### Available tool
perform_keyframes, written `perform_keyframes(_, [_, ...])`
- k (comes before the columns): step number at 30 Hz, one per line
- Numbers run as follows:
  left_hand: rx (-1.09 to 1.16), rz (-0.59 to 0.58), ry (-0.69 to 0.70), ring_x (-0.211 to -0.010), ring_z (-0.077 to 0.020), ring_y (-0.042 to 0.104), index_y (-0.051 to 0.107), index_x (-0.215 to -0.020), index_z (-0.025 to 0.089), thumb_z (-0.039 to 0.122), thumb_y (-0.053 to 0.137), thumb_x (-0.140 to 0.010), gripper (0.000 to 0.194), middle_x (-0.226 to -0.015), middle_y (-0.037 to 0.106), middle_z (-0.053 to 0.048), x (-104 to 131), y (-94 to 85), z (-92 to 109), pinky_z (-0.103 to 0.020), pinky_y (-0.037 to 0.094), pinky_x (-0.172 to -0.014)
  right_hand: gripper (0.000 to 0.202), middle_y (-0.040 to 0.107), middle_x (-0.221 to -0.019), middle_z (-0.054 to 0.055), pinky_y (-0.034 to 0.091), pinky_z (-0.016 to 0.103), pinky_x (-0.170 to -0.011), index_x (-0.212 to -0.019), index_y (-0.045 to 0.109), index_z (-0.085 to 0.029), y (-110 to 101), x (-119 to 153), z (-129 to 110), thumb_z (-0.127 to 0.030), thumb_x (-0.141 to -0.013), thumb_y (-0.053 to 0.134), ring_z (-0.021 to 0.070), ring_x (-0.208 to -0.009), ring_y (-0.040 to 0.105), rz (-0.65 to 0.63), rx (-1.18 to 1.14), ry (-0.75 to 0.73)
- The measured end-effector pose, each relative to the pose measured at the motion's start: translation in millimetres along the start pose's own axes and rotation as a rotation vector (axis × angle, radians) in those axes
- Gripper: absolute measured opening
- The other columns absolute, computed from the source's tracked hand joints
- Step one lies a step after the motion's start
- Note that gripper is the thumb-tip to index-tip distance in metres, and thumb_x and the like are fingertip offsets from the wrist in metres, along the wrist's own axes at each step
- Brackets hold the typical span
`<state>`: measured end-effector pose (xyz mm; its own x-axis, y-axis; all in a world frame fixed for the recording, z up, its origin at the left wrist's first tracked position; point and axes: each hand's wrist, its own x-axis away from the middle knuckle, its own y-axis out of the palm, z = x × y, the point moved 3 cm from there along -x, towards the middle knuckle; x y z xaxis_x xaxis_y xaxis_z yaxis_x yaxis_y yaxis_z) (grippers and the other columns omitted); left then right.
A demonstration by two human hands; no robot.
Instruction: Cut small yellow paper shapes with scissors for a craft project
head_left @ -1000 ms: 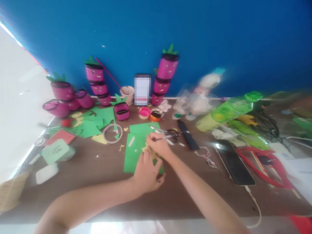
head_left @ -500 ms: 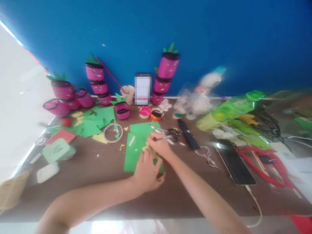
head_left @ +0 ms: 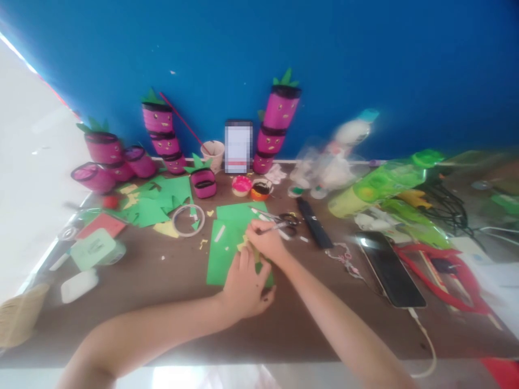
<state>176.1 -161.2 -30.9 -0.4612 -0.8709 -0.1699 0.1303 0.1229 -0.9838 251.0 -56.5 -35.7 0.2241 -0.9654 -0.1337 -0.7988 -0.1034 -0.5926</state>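
Fingers spread, my left hand [head_left: 247, 283] lies on the green paper [head_left: 218, 259] and the edge of a small yellow piece of paper [head_left: 242, 246]. Just beyond it, my right hand [head_left: 263, 240] is closed on a thin pen [head_left: 267, 231], whose tip is hidden by the fingers. Part of the yellow piece is covered by both hands. Scissors with dark handles [head_left: 288, 219] lie right behind my right hand. A white strip [head_left: 219, 233] rests on the green sheet.
Behind stand magenta stacked cups [head_left: 271, 140], paint pots [head_left: 241, 185] and a phone [head_left: 238, 147]. Green scraps [head_left: 152, 208] and a tape ring [head_left: 188, 220] lie left. On the right are a black marker-like bar [head_left: 314, 222], a green bottle [head_left: 377, 186] and a cabled phone [head_left: 390, 270].
Both hands stay in nearly the same place on the paper. The view has shifted very slightly.
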Motion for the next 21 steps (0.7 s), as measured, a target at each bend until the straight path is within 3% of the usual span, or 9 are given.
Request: perform_keyframes(21, [-0.007,-0.004,0.012,-0.106,-0.0375,0.044,0.048,-0.113,0.007,0.049,0.047,-0.076,0.055,-0.115,0.050,-0.027,-0.6,0.1,1.5,-0.046,0.035,-0.083,0.031,0.033,-0.043,-0.005,0.025,0.021,-0.044,-0.046,0.031,-0.019,2.2,0.9,2.1,-0.025,-0.073,0.044,0.0080,-0.044,0.033,-0.045,-0.016,0.012])
